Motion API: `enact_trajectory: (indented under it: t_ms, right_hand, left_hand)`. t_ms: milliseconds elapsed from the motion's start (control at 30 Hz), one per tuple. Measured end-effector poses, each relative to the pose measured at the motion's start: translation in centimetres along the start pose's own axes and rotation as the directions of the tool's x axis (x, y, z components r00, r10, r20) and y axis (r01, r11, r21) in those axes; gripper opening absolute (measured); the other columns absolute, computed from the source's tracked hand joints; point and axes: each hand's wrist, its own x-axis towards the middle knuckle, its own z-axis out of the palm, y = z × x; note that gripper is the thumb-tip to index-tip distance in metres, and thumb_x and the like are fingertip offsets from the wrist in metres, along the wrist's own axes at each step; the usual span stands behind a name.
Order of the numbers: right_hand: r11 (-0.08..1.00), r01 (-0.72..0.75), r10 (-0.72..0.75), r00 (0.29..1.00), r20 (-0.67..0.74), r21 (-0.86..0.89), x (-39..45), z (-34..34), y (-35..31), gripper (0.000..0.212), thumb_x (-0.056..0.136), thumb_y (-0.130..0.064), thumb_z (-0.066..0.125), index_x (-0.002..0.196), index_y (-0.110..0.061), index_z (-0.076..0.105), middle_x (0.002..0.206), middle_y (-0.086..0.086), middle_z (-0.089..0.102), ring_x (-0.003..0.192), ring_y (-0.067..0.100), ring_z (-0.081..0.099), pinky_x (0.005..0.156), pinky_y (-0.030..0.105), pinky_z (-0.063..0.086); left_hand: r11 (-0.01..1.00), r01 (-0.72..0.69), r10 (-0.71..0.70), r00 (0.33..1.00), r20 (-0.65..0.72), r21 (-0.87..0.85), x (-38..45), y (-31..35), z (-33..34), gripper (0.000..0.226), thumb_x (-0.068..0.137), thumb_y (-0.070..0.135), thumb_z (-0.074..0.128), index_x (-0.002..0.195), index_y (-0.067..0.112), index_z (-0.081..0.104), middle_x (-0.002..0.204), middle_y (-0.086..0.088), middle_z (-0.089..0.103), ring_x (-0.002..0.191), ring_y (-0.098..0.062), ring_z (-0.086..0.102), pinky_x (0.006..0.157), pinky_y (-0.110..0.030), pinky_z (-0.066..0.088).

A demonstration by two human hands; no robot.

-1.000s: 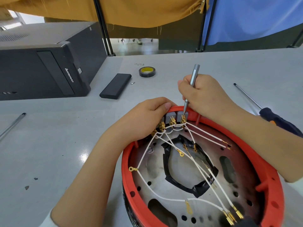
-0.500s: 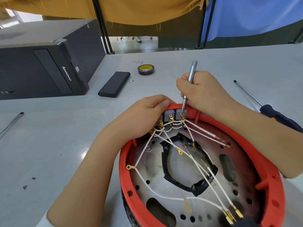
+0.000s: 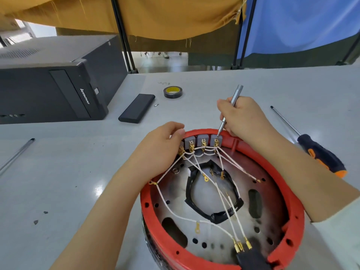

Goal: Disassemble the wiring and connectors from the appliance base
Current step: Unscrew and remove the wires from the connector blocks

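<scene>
A round appliance base with a red rim (image 3: 292, 193) lies upside down in front of me, its metal plate crossed by white wires (image 3: 220, 193) ending in brass terminals. Several grey connector blocks (image 3: 202, 138) sit along the far rim. My right hand (image 3: 243, 115) grips a thin silver screwdriver (image 3: 229, 108), its tip on the rightmost block's terminal (image 3: 216, 141). My left hand (image 3: 161, 145) rests on the far left rim, fingers curled over the leftmost block. A black connector (image 3: 251, 258) holds the near wire ends.
A black computer tower (image 3: 58, 86) lies at the far left. A flat black case (image 3: 137, 108), a small loose bit (image 3: 156, 105) and a tape roll (image 3: 173, 92) lie beyond the base. A black-and-orange screwdriver (image 3: 319, 152) lies to the right, a metal rod (image 3: 15, 154) to the left.
The view has tilted a little. My left hand has slid leftwards, uncovering more of the grey blocks. The screwdriver tip stays on the rightmost terminal.
</scene>
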Motion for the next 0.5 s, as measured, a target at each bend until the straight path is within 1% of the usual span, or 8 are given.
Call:
enact_trajectory:
  t_ms: [67,133,233,300,333,400,433,500]
  right_hand:
    - [0.999,-0.025,0.024,0.999,0.038,0.030,-0.5,-0.6,-0.1,0.035,0.093,-0.020,0.046,0.060,-0.009,0.048,0.029,-0.010,0.042,0.026,0.004,0.037,0.032,0.013,0.028]
    - [0.999,-0.005,0.001,0.995,0.097,0.044,-1.0,-1.1,-0.5,0.036,0.094,-0.021,0.047,0.060,-0.008,0.048,0.029,-0.009,0.042,0.026,0.004,0.037,0.031,0.013,0.028]
    - [0.991,0.130,-0.132,0.973,0.189,0.024,-1.6,-1.2,-1.6,0.041,0.096,-0.026,0.049,0.058,-0.011,0.046,0.033,-0.009,0.047,0.029,0.003,0.041,0.035,0.012,0.033]
    - [0.977,0.212,-0.213,0.951,0.223,0.031,-1.6,-0.6,-2.1,0.042,0.096,-0.028,0.049,0.058,-0.013,0.045,0.035,-0.010,0.049,0.031,0.002,0.043,0.039,0.011,0.036]
    - [0.969,0.244,-0.244,0.942,0.230,0.032,-1.5,-0.2,-2.2,0.042,0.097,-0.028,0.049,0.058,-0.013,0.044,0.036,-0.010,0.049,0.032,0.002,0.044,0.041,0.012,0.037]
    - [0.957,0.290,-0.286,0.929,0.234,0.018,-1.2,0.6,-2.2,0.041,0.097,-0.029,0.048,0.059,-0.014,0.044,0.037,-0.008,0.049,0.036,0.003,0.046,0.045,0.012,0.038]
    - [0.953,0.303,-0.298,0.926,0.233,0.017,-1.0,1.0,-2.1,0.041,0.097,-0.029,0.048,0.059,-0.013,0.044,0.038,-0.007,0.048,0.037,0.003,0.047,0.046,0.013,0.038]
    - [0.949,0.314,-0.314,0.923,0.225,0.035,-0.8,1.5,-1.6,0.041,0.097,-0.029,0.048,0.060,-0.013,0.042,0.039,-0.005,0.047,0.038,0.005,0.047,0.047,0.014,0.038]
  left_hand:
    - [0.999,0.029,-0.028,0.999,-0.024,0.019,0.0,0.0,0.1,0.030,0.099,0.035,0.038,0.112,0.026,0.063,0.112,0.009,0.064,0.104,-0.010,0.055,0.079,-0.024,0.038]
    - [0.997,0.032,-0.030,0.999,0.039,-0.073,0.2,0.1,0.0,0.032,0.099,0.035,0.038,0.098,0.026,0.069,0.096,0.009,0.070,0.094,-0.010,0.061,0.080,-0.022,0.043]
    - [0.990,0.012,0.005,0.993,0.121,-0.141,0.7,0.5,0.1,0.031,0.098,0.034,0.041,0.094,0.029,0.072,0.089,0.012,0.071,0.088,-0.003,0.063,0.079,-0.018,0.045]
    - [0.986,-0.007,0.031,0.989,0.144,-0.168,1.1,0.8,0.4,0.030,0.098,0.033,0.043,0.091,0.030,0.072,0.088,0.011,0.072,0.085,-0.005,0.065,0.077,-0.020,0.047]
    - [0.985,-0.008,0.034,0.989,0.145,-0.174,1.2,0.9,0.5,0.030,0.097,0.033,0.045,0.087,0.031,0.072,0.086,0.010,0.073,0.083,-0.006,0.065,0.073,-0.020,0.047]
    - [0.982,-0.004,0.030,0.990,0.135,-0.190,1.4,1.0,0.6,0.029,0.097,0.033,0.047,0.083,0.032,0.072,0.085,0.008,0.073,0.079,-0.006,0.064,0.064,-0.012,0.046]
    - [0.977,-0.007,0.035,0.991,0.132,-0.214,1.4,1.0,0.6,0.027,0.097,0.031,0.048,0.085,0.032,0.072,0.085,0.008,0.073,0.077,-0.004,0.064,0.061,-0.007,0.044]
    - [0.956,-0.012,0.051,0.991,0.125,-0.293,1.3,0.8,0.7,0.023,0.097,0.026,0.049,0.094,0.030,0.072,0.088,0.011,0.073,0.080,0.002,0.065,0.065,-0.002,0.043]
